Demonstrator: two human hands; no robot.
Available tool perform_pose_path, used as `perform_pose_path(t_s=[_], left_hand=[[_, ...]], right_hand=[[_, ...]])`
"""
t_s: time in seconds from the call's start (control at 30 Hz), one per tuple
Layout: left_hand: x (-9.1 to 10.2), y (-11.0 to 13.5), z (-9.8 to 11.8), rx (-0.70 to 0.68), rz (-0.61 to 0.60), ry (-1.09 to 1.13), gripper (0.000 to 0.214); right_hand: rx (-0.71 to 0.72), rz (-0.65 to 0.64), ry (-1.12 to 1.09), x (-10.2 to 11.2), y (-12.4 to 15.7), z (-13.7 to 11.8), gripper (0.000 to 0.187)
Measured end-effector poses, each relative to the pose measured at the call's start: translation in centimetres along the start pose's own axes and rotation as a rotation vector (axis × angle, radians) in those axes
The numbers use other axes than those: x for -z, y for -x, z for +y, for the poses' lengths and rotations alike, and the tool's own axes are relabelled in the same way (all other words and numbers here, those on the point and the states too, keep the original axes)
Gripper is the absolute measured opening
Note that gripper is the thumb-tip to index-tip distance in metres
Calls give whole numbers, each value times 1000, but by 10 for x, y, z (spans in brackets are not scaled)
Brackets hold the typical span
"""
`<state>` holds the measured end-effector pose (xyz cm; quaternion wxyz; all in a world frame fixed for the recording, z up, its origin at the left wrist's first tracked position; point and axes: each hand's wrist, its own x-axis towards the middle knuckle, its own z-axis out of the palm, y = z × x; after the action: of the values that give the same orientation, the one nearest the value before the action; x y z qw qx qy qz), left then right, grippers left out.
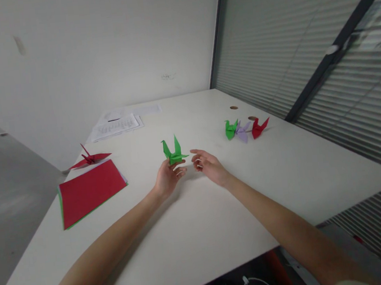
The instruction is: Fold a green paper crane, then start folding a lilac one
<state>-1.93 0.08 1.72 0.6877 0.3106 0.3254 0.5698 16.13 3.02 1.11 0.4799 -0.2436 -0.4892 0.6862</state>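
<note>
A green origami crane (174,154) is pinched at its base by my left hand (169,177), just above the table. Its wings point up, and a thin pointed end reaches toward the right. My right hand (208,165) is close by on that side, fingers apart and curved, with a small gap between its fingertips and the crane. Nothing shows in that hand.
On the white table (200,232), a red sheet (93,189) tops stacked coloured paper at left, beside a red crane (90,159). Printed sheets (117,125) lie behind. Toward the blinds sit a green crane (231,130), a lilac crane (243,132) and another red crane (259,129).
</note>
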Motion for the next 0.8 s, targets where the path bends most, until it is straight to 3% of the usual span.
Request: perform_pose_path(t_s=[0.17, 0.4, 0.67, 0.8], left_hand=[[-6, 7, -5, 119, -172, 68, 31], [-9, 13, -13, 237, -285, 72, 33], [1, 7, -24, 257, -243, -51, 22], [0, 8, -25, 249, -279, -106, 22]], right_hand=[[57, 96, 137, 1, -4, 8, 35], [140, 101, 205, 2, -5, 7, 34], [-72, -36, 354, -4, 1, -9, 37], [-113, -74, 402, -2, 1, -11, 38]])
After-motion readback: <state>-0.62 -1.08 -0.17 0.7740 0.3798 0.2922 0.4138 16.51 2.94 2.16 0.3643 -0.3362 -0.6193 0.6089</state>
